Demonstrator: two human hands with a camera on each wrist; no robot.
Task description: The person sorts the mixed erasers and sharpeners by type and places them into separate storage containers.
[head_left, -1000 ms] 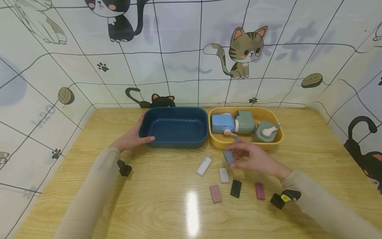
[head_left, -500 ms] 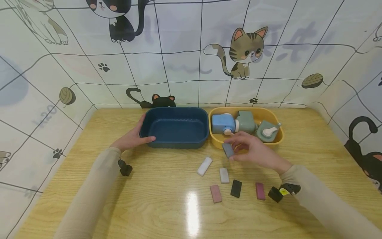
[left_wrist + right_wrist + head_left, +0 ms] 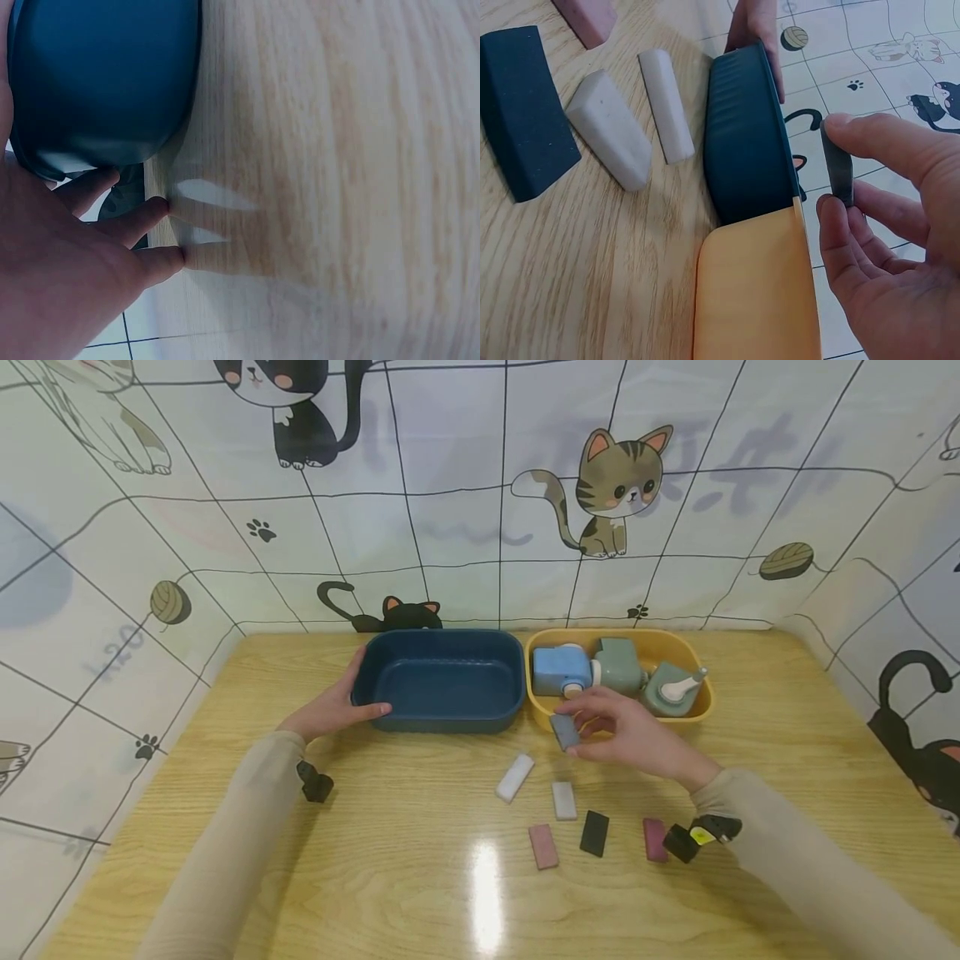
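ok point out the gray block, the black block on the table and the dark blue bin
Gray block [image 3: 564, 732], head view, middle of its broad face
Black block [image 3: 595, 834], head view, middle of its top face
Dark blue bin [image 3: 448, 687], head view, bare inside floor

White glare [image 3: 486, 897] on table [image 3: 375, 868]; wrist views dimmer.

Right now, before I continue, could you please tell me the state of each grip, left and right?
Left grip: open, resting against the blue basin.
Right grip: closed, pinching the grey block.
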